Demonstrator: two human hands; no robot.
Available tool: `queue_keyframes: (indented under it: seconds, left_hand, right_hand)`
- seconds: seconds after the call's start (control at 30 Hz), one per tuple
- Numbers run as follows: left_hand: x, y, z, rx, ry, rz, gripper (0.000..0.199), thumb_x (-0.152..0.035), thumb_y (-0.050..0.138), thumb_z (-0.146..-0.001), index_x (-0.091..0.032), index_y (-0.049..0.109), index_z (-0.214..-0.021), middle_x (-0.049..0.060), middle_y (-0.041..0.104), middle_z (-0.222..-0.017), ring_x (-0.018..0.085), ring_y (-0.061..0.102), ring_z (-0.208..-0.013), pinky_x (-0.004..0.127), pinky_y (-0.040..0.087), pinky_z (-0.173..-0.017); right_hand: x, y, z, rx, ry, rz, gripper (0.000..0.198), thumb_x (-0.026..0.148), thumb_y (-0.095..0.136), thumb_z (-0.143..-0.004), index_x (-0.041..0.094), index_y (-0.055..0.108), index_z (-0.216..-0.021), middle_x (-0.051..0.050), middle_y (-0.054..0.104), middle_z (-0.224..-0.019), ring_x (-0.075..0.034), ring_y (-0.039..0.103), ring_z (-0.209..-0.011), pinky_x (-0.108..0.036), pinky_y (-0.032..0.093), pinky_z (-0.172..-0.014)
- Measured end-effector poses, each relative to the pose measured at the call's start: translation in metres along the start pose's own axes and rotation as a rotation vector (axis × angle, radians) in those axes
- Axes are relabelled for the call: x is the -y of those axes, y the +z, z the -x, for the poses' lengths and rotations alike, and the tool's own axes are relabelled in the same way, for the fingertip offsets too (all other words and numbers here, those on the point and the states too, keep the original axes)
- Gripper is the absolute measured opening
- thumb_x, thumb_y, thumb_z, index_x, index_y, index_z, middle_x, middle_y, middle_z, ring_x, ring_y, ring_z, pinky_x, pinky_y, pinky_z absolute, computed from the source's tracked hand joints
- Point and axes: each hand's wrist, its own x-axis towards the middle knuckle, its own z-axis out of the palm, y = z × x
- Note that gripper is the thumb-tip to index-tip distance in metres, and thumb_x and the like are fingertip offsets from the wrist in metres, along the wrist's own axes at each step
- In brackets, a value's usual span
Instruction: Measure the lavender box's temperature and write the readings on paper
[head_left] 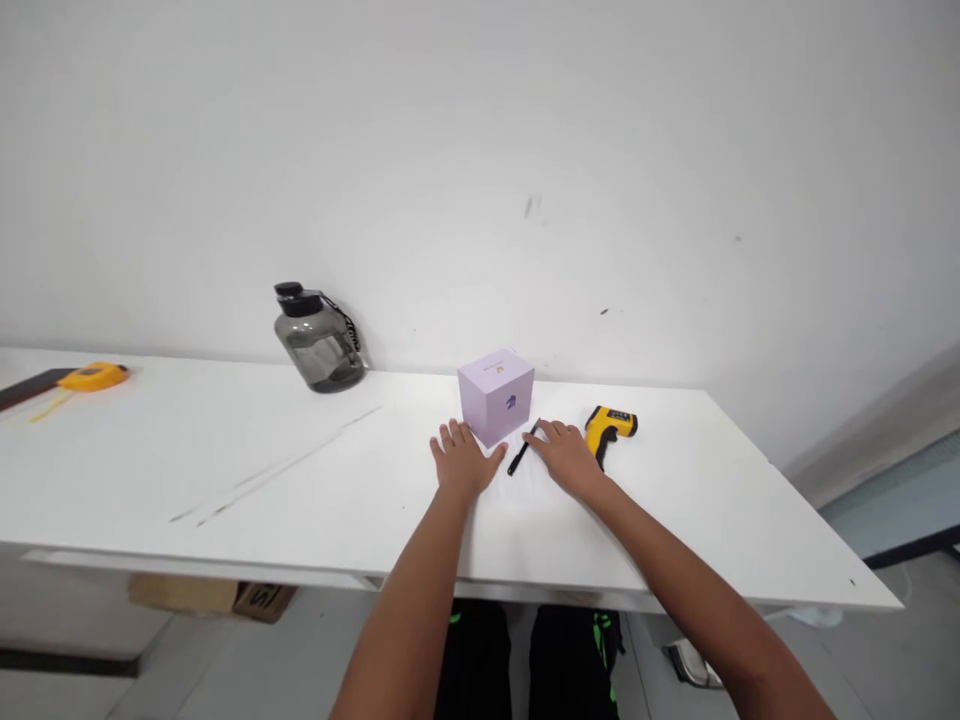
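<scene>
A lilac box [506, 410] stands on the white table near the wall, with a small dark blue mark on its front face. My left hand [460, 465] lies flat on the tabletop at the box's front left corner, fingers spread and holding nothing. Just in front of the box, a black pen [517, 459] slants across the table. The thumb and fingers of my right hand [566, 455] close on the pen's far end. To the right of that hand is a yellow and black infrared thermometer gun [600, 432], its grip partly hidden by my hand.
A grey translucent water jug [319, 345] with a black lid stands by the wall, left of the box. Farther left lies a yellow-orange tape measure [96, 377] beside a dark, long tool [34, 386]. Below the table sits a cardboard box [195, 594].
</scene>
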Motion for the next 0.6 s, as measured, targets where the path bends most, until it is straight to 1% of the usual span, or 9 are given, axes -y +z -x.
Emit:
queue_keyframes:
  seconds: [0.07,0.13,0.23,0.33,0.37,0.43,0.5,0.57,0.6]
  left_hand:
    - [0.000,-0.002,-0.003,0.034,0.007,-0.030,0.111,-0.079,0.028,-0.093,0.004,0.017,-0.166,0.024,0.011,-0.176,0.042,0.006,-0.165,0.057,0.008,-0.133]
    - [0.000,-0.005,-0.007,0.043,0.028,-0.054,0.112,-0.079,0.030,-0.092,0.005,0.016,-0.165,0.025,0.009,-0.176,0.043,0.005,-0.165,0.057,0.007,-0.133]
    - [0.001,-0.007,-0.011,0.064,0.053,-0.067,0.116,-0.081,0.030,-0.090,0.006,0.012,-0.166,0.024,0.005,-0.176,0.043,0.003,-0.165,0.057,0.007,-0.133]
    - [0.002,-0.008,-0.012,0.085,0.055,-0.073,0.117,-0.083,0.027,-0.090,0.004,0.010,-0.166,0.022,0.003,-0.177,0.042,0.002,-0.165,0.057,0.007,-0.133]
    - [0.002,-0.009,-0.012,0.088,0.053,-0.079,0.117,-0.083,0.026,-0.089,0.004,0.010,-0.167,0.021,0.002,-0.177,0.042,0.002,-0.165,0.057,0.007,-0.133]
    - [0.003,-0.009,-0.014,0.090,0.050,-0.096,0.118,-0.084,0.026,-0.089,0.003,0.010,-0.167,0.021,0.002,-0.177,0.043,0.002,-0.165,0.058,0.007,-0.133]
    - [0.004,-0.009,-0.017,0.089,0.052,-0.111,0.120,-0.086,0.026,-0.087,0.003,0.010,-0.167,0.022,0.002,-0.177,0.044,0.002,-0.165,0.059,0.008,-0.132]
    - [0.005,-0.010,-0.023,0.096,0.065,-0.120,0.125,-0.089,0.028,-0.085,0.003,0.010,-0.167,0.023,0.002,-0.176,0.044,0.002,-0.165,0.059,0.008,-0.132]
    - [0.005,-0.011,-0.026,0.104,0.075,-0.123,0.127,-0.090,0.029,-0.083,0.003,0.011,-0.167,0.023,0.002,-0.176,0.044,0.002,-0.165,0.060,0.009,-0.132]
  right_hand:
    - [-0.001,0.000,-0.005,0.010,-0.066,-0.033,0.062,-0.003,0.047,-0.092,0.025,0.063,-0.145,-0.013,0.055,-0.159,-0.033,0.050,-0.146,-0.049,0.046,-0.110]
    - [-0.005,0.002,-0.005,-0.011,-0.107,-0.065,0.054,-0.003,0.047,-0.094,0.022,0.067,-0.137,-0.011,0.060,-0.155,-0.032,0.049,-0.149,-0.052,0.043,-0.115]
    - [-0.009,0.005,0.000,-0.102,-0.143,-0.108,0.039,0.001,0.046,-0.098,0.021,0.072,-0.120,-0.011,0.073,-0.137,-0.030,0.057,-0.141,-0.058,0.037,-0.120]
    - [-0.006,0.004,0.005,-0.200,-0.145,-0.200,0.034,0.003,0.044,-0.100,0.020,0.071,-0.114,-0.011,0.079,-0.118,-0.028,0.066,-0.127,-0.057,0.035,-0.122]
    - [-0.004,0.003,0.007,-0.225,-0.118,-0.256,0.034,0.005,0.043,-0.101,0.020,0.070,-0.115,-0.012,0.079,-0.113,-0.027,0.069,-0.121,-0.056,0.035,-0.122]
    - [0.000,0.001,0.010,-0.252,-0.011,-0.440,0.031,0.012,0.040,-0.103,0.019,0.067,-0.118,-0.012,0.078,-0.107,-0.026,0.072,-0.107,-0.053,0.043,-0.115]
    - [0.002,-0.001,0.012,-0.274,0.160,-0.719,0.029,0.024,0.038,-0.106,0.020,0.062,-0.122,-0.010,0.076,-0.099,-0.024,0.072,-0.092,-0.048,0.053,-0.101]
    - [-0.001,-0.002,0.012,-0.330,0.334,-1.005,0.031,0.036,0.035,-0.107,0.021,0.057,-0.122,-0.006,0.073,-0.094,-0.021,0.071,-0.081,-0.042,0.056,-0.088]
    - [-0.004,-0.002,0.012,-0.364,0.400,-1.113,0.032,0.040,0.035,-0.106,0.022,0.055,-0.121,-0.004,0.071,-0.092,-0.020,0.071,-0.078,-0.041,0.056,-0.085]
